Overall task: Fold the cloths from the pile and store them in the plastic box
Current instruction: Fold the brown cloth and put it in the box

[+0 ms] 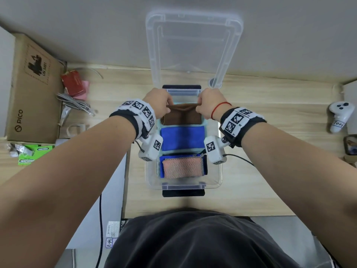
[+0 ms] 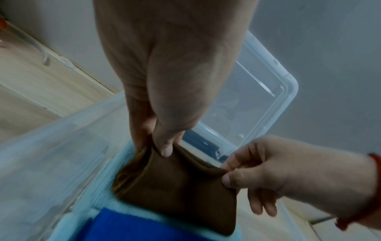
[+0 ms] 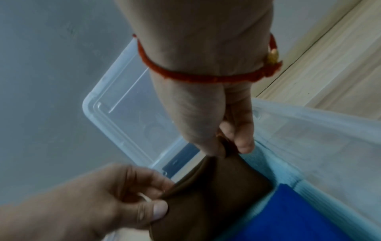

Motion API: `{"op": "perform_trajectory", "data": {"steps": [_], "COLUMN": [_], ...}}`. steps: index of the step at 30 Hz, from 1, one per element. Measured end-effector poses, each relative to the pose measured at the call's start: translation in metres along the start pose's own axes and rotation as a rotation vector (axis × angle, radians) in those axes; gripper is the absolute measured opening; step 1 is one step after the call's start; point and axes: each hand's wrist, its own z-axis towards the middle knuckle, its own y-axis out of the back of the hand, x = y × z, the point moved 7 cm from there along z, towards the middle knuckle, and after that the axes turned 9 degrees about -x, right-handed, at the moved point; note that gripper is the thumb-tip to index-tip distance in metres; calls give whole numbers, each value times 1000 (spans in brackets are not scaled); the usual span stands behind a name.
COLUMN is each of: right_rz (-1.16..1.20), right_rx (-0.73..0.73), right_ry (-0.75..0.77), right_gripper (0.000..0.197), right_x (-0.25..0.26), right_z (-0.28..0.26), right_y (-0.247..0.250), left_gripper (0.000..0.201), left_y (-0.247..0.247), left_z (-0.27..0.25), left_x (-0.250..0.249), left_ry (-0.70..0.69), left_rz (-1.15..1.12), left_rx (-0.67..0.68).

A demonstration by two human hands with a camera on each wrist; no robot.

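Note:
A clear plastic box [image 1: 183, 185] stands mid-table with its long side pointing away from me. At its far end a folded brown cloth [image 1: 182, 116] lies partly lifted. My left hand [image 1: 158, 101] pinches its far left corner and my right hand [image 1: 209, 102] pinches its far right corner. The left wrist view shows my left hand [image 2: 154, 146] with thumb on top of the brown cloth [image 2: 181, 192]. In the right wrist view my right hand [image 3: 226, 150] pinches the brown cloth [image 3: 216, 195]. A folded blue cloth [image 1: 182, 137] fills the middle, and a pink cloth [image 1: 181, 168] lies nearest me.
The clear lid [image 1: 193, 49] leans upright behind the box. A cardboard box [image 1: 32, 89], grey cables [image 1: 75, 105] and a red packet [image 1: 74, 85] crowd the left side. A white controller [image 1: 340, 115] lies at the right. A light blue cloth lines the box under the others.

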Motion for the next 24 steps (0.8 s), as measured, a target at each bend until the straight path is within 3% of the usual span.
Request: {"op": "perform_trajectory", "data": {"steps": [4, 8, 13, 15, 18, 21, 24], "right_rz": [-163, -131, -35, -80, -207, -165, 33], "right_rx": [-129, -230, 42, 103, 112, -63, -304], "right_ry": [55, 127, 439, 414, 333, 277, 146], "right_gripper": [14, 16, 35, 40, 34, 29, 20], "right_x": [1, 3, 29, 25, 12, 5, -10], "right_z": [1, 0, -13, -14, -11, -6, -2], "right_y": [2, 9, -23, -37, -39, -8, 40], "left_gripper": [30, 26, 39, 46, 29, 22, 22], "left_y": [-3, 5, -18, -29, -31, -15, 20], "left_z": [0, -2, -7, -10, -11, -11, -9], "left_x": [-2, -10, -20, -13, -6, -5, -3], "left_ry": [7, -71, -242, -221, -169, -106, -5], "left_rz": [153, 240, 206, 281, 367, 294, 102], "left_rx": [-86, -181, 56, 111, 105, 41, -142]}}
